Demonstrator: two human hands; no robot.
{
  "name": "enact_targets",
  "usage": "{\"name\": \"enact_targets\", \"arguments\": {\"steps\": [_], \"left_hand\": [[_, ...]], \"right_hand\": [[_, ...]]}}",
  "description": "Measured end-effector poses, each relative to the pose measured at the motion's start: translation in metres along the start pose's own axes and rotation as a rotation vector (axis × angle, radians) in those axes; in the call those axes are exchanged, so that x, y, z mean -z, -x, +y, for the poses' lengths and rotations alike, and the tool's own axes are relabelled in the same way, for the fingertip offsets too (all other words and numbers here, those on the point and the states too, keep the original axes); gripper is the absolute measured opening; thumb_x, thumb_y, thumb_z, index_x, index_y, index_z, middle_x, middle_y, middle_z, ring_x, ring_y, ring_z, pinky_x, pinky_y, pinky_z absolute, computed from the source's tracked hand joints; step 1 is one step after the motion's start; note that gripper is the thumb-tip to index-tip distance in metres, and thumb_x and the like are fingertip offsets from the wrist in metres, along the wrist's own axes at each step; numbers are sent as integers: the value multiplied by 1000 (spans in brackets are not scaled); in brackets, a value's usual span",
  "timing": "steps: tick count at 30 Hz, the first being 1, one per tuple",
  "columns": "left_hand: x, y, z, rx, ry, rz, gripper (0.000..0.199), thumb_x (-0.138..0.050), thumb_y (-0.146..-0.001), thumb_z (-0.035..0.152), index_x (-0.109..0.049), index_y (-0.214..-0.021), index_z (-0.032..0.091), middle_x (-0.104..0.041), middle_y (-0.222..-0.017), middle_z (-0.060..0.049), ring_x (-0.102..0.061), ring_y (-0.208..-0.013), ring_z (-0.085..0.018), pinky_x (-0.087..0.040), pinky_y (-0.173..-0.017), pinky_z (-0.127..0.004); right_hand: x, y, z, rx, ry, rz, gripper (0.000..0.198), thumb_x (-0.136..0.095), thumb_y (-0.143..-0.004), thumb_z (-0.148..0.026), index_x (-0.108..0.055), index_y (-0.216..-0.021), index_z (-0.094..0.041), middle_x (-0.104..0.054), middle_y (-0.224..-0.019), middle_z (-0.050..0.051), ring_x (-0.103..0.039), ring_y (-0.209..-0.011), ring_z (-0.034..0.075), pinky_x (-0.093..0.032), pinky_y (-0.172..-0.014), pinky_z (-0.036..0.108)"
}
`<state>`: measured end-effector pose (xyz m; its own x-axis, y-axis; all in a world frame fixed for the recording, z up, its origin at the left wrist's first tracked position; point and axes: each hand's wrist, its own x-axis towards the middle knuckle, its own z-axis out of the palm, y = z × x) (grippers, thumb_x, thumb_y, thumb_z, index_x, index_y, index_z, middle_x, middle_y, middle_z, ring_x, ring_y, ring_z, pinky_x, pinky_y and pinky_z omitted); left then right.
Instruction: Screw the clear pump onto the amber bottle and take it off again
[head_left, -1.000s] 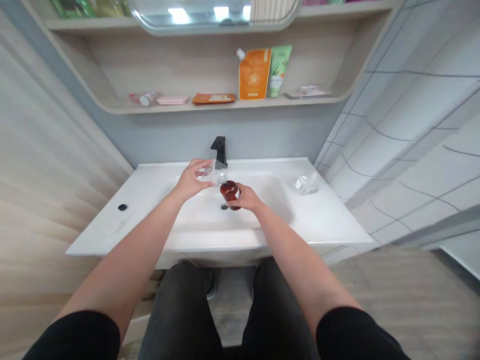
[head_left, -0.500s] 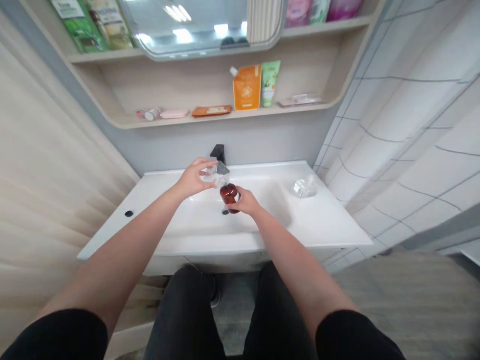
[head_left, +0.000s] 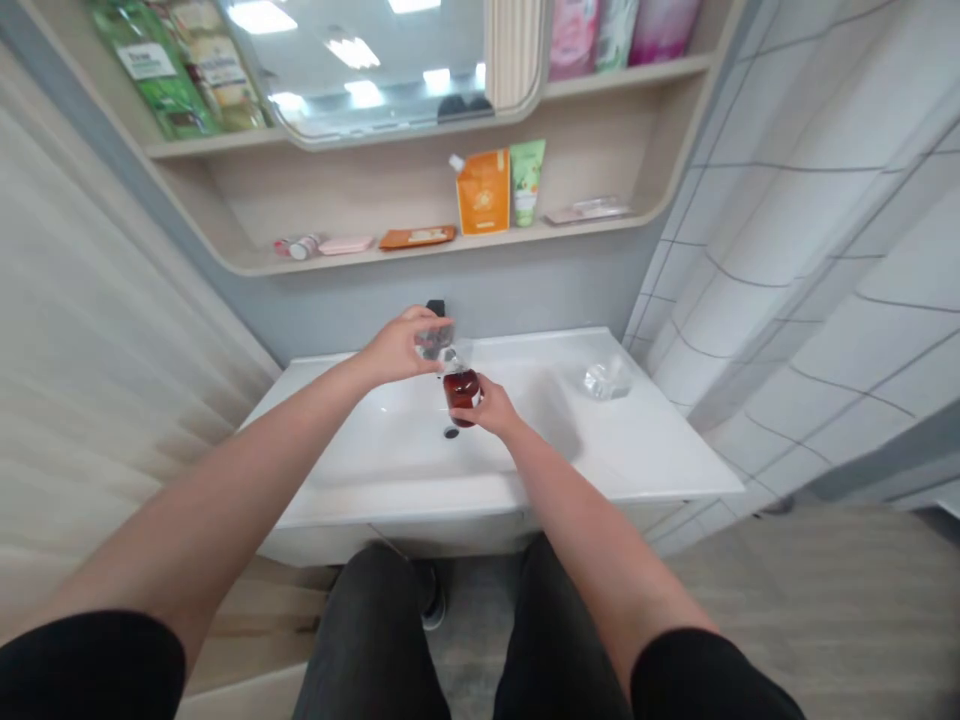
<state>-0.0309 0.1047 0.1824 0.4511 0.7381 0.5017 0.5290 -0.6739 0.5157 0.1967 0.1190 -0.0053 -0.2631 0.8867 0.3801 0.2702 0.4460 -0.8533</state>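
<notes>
Over the white sink, my right hand is wrapped around the side of a reddish-brown see-through bottle with a pale label. My left hand grips a clear plastic container between thumb and fingers. The container is tilted, its narrow end close above the bottle's mouth; whether the two touch, I cannot tell. Behind the container stands a black faucet, partly covered by it. Below the bottle, the drain shows in the basin.
Crumpled clear plastic lies on the right side of the counter. Above is a shelf with an orange pouch, a green tube and flat packets. The mirror hangs higher. A curtain borders the left.
My left hand has tipped the clear container so that its narrow end points toward the bottle. The bottle stands more upright in my right hand. The view has tilted up slightly.
</notes>
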Motion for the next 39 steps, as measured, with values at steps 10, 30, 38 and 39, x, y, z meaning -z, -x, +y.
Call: {"name": "enact_targets", "arguments": {"steps": [10,30,38,39], "left_hand": [[2,-14,24,-12,23,-14,77,-103,-58,32,-85,-133,28,-67,-124,-9,-73,-109,-32,-68,-99,-55],[5,-23,22,-30,-4,-74,79,-104,-58,33,-83,-134,30,-66,-124,-8,-73,-106,-32,-67,-99,-59],[-3,6,-6,54,64,62,84,-103,-61,41,-74,-139,24,-66,-134,-11,-71,-117,-30,-67,-97,-48],[-7,13,-13,103,117,100,85,-104,-60,40,-72,-137,24,-67,-133,-11,-71,-116,-29,-66,-96,-47]], "right_hand": [[4,1,-9,4,-47,32,85,-98,-63,-55,-72,-136,-21,-80,-112,7,-70,-94,26,-55,-85,36],[3,1,-10,-22,-14,33,83,-100,-61,-56,-73,-132,-22,-78,-104,3,-65,-83,23,-54,-79,34],[3,2,-6,17,-40,28,89,-101,-62,-53,-72,-140,-21,-81,-114,7,-71,-96,28,-57,-89,38],[2,2,-5,24,-43,22,90,-101,-62,-52,-71,-142,-21,-81,-115,7,-72,-98,28,-57,-90,38]]}}
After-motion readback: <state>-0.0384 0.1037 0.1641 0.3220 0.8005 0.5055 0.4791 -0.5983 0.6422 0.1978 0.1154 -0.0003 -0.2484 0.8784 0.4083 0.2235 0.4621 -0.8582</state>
